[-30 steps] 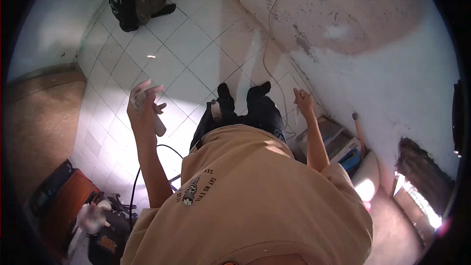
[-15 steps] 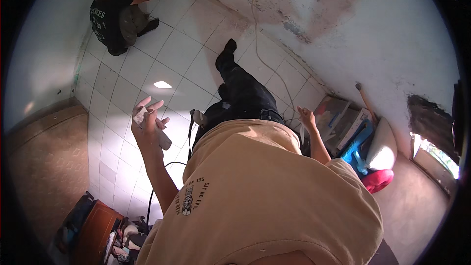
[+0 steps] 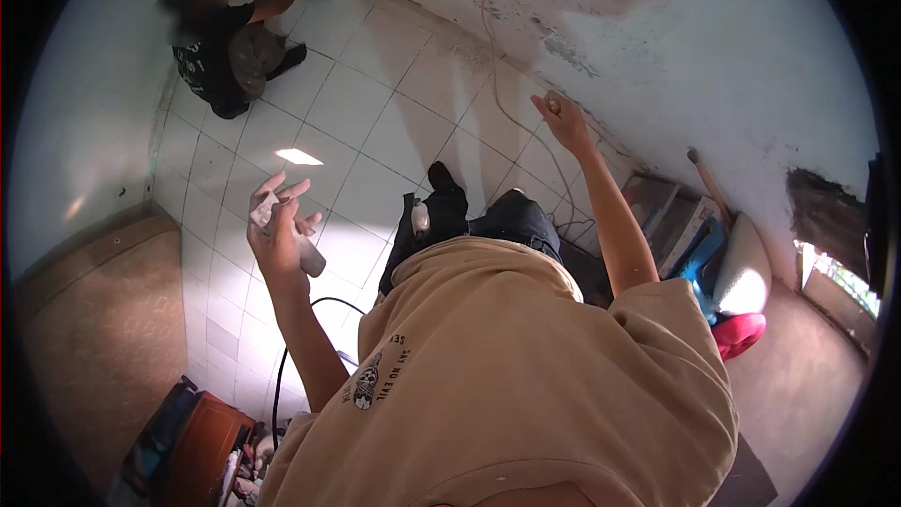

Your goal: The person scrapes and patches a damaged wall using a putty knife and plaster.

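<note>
Your left hand (image 3: 279,242): fingers half-curled around pale object (image 3: 311,258), its middle hidden, above tiled floor (image 3: 361,178). Your right hand (image 3: 561,122): fingers curled, any hold indiscernible. Tan shirt (image 3: 554,376): dark lettering (image 3: 402,366), small, partly lost in folds.

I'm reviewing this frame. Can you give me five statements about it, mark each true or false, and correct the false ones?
1. The left hand holds a pale object. True.
2. The right hand is lower in the picture than the left. False: the right hand is higher.
3. Another person is down low on the tiled floor, at upper left. True.
4. The wearer's shirt is black. False: the shirt is tan.
5. The red item is at the left side of the picture. False: the red item is at the right.
</note>
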`<state>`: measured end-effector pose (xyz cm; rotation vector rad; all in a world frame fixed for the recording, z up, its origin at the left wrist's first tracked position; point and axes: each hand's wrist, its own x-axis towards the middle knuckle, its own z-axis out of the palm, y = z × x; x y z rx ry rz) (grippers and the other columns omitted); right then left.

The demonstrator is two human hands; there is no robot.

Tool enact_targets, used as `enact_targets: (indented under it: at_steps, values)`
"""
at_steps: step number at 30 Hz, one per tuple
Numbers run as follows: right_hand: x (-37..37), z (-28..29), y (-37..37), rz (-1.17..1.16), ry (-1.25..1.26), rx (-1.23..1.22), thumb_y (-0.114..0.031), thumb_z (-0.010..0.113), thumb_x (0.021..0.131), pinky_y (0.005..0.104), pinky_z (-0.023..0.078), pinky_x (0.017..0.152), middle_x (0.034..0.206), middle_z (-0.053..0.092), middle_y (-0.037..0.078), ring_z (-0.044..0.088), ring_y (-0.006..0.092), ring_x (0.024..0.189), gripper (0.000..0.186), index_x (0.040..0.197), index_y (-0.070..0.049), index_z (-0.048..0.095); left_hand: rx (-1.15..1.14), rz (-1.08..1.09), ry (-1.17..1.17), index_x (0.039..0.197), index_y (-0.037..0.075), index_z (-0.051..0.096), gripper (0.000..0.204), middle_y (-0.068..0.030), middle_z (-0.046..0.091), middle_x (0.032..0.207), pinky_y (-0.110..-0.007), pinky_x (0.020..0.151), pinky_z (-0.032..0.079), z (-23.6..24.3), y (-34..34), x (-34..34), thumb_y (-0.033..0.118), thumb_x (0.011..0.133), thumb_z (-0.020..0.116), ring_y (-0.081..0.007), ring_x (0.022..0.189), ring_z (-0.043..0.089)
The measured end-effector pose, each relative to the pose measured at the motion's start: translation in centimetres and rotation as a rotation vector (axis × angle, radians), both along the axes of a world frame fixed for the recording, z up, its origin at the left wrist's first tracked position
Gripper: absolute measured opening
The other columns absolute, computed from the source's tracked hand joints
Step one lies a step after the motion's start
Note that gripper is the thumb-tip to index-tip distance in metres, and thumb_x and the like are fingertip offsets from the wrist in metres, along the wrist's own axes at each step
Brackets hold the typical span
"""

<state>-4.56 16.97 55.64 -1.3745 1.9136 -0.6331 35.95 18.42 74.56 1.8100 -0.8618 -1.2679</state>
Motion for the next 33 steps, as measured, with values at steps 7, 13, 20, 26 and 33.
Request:
enact_targets:
  at_steps: [7,13,20,26,33]
  values:
    - [-3.9,-3.1,8.9,-0.148,0.096,0.093,-0.040,0.057,0.085,0.0352,0.031,0.050,0.055,0.030,0.010,0.028,0.0194,0.054,0.048,0.065,0.000,0.039,-0.056,-0.105,0.062,0.119,0.003,0.048,0.040,-0.0106,0.059,0.104,-0.031,0.074,0.046,1.0,0.5,-3.5,0.016,0.081,0.051,-0.0067,0.067,0.047]
    - [-9.8,-12.6,31.9,-0.185,0.290,0.384,-0.046,0.055,0.084,0.0419,0.044,0.060,0.065,0.053,0.022,0.056,0.0378,0.065,0.049,0.068,0.000,0.054,-0.034,-0.110,0.081,0.119,0.002,0.047,0.042,-0.0114,0.059,0.104,-0.031,0.075,0.046,0.6,2.4,-4.2,0.017,0.081,0.052,-0.0069,0.068,0.047]
    - [-5.5,-7.8,34.9,-0.399,0.151,0.803,-0.055,0.057,0.080,0.0341,0.050,0.061,0.064,0.060,0.015,0.065,0.0245,0.060,0.054,0.074,-0.001,0.056,-0.004,-0.060,0.097,0.119,0.001,0.046,0.043,-0.0122,0.060,0.104,-0.031,0.074,0.047,-0.8,3.8,-4.6,0.018,0.080,0.053,-0.0067,0.065,0.045]
    - [-8.0,-7.7,24.9,-0.300,0.200,0.317,-0.041,0.054,0.086,0.0376,0.044,0.058,0.062,0.053,0.015,0.051,0.0348,0.057,0.040,0.078,-0.002,0.056,-0.083,-0.117,0.139,0.114,0.002,0.050,0.036,-0.0124,0.062,0.097,-0.029,0.065,0.051,0.1,4.2,-5.4,0.011,0.079,0.052,-0.0064,0.052,0.042]
    - [-8.7,-2.4,15.3,-0.328,0.064,0.175,-0.045,0.056,0.084,0.0331,0.038,0.054,0.054,0.044,0.010,0.042,0.0156,0.053,0.050,0.066,0.001,0.048,-0.107,-0.093,0.098,0.121,0.002,0.046,0.044,-0.0125,0.058,0.106,-0.031,0.075,0.046,1.7,5.5,-2.9,0.018,0.081,0.054,-0.0058,0.069,0.045]
